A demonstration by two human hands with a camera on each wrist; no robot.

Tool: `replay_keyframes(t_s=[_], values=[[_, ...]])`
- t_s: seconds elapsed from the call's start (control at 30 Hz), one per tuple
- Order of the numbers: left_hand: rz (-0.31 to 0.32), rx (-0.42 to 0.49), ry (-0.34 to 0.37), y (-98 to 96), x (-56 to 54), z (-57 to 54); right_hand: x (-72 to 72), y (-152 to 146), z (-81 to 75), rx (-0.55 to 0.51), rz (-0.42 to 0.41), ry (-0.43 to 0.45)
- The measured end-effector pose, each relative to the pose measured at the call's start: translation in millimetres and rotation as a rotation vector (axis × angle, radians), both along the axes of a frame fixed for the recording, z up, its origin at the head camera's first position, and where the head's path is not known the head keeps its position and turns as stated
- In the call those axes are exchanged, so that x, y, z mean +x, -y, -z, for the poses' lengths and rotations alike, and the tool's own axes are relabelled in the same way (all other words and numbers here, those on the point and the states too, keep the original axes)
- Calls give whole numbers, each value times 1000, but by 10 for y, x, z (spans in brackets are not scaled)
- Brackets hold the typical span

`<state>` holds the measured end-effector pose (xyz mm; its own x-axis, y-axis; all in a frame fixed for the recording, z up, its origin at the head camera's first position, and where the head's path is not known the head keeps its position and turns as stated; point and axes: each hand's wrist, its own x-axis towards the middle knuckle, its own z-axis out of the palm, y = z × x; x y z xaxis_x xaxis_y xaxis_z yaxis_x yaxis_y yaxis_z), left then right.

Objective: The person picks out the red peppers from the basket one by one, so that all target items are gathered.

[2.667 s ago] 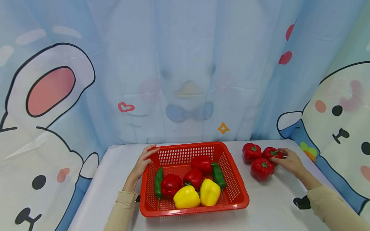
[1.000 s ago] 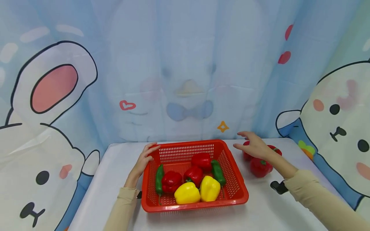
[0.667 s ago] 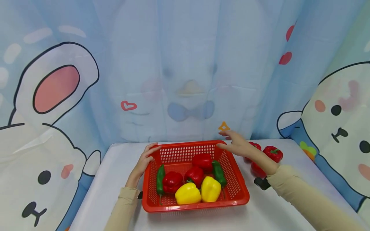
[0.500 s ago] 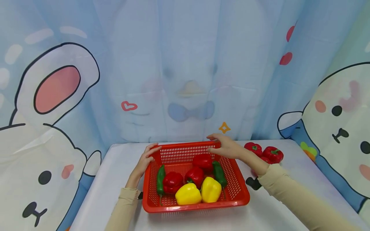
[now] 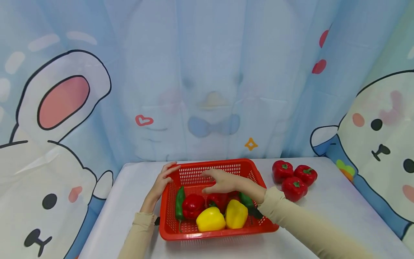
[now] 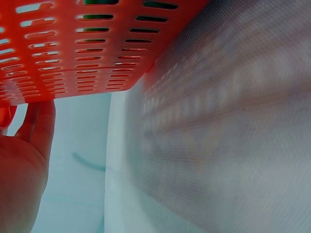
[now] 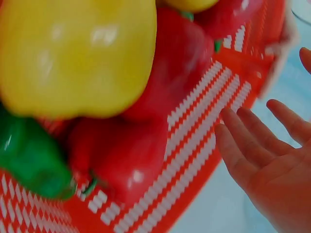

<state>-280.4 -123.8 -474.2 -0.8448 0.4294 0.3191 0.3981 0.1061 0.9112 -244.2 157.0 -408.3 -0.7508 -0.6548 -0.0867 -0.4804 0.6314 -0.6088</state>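
Note:
My left hand (image 5: 160, 185) grips the far left corner of a red plastic basket (image 5: 220, 235). In the left wrist view its fingers (image 6: 41, 126) reach up to the rim beside the slotted wall. My right hand (image 5: 221, 181) hovers over the basket's far half, holding nothing, fingers spread apart from the thumb. Below it in the basket lie red bell peppers (image 5: 193, 206), two yellow bell peppers (image 5: 210, 219) and two long green peppers (image 5: 179, 203). In the right wrist view a yellow pepper (image 7: 77, 53) fills the upper left. My right forearm partly covers the peppers at the right.
Three red bell peppers (image 5: 294, 189) sit clustered on the white tabletop (image 5: 326, 219), right of the basket. A blue curtain (image 5: 210, 72) with cartoon animals hangs behind and beside the table.
My right hand has let go of a red pepper in the cluster at the right and travelled left to above the basket. My left hand stays at the basket's corner.

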Motion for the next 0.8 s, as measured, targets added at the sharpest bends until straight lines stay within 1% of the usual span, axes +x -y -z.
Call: replay_keyframes(t_s=[0.13,0.23,0.37,0.53,0.63,0.8], values=[[-11,0,-5,-1,17,11,8,207,117,53,-23,64],[-31,3,-17,1,-66,140,0,326,193,93,-19,93],[-32,0,-40,8,-180,327,9,455,283,149,-28,112],[-57,10,-44,71,-124,390,28,606,396,184,-76,109],[-63,11,-36,89,-103,399,27,640,423,182,-71,120],[-55,-1,-36,16,-167,354,4,582,378,157,-44,141]])
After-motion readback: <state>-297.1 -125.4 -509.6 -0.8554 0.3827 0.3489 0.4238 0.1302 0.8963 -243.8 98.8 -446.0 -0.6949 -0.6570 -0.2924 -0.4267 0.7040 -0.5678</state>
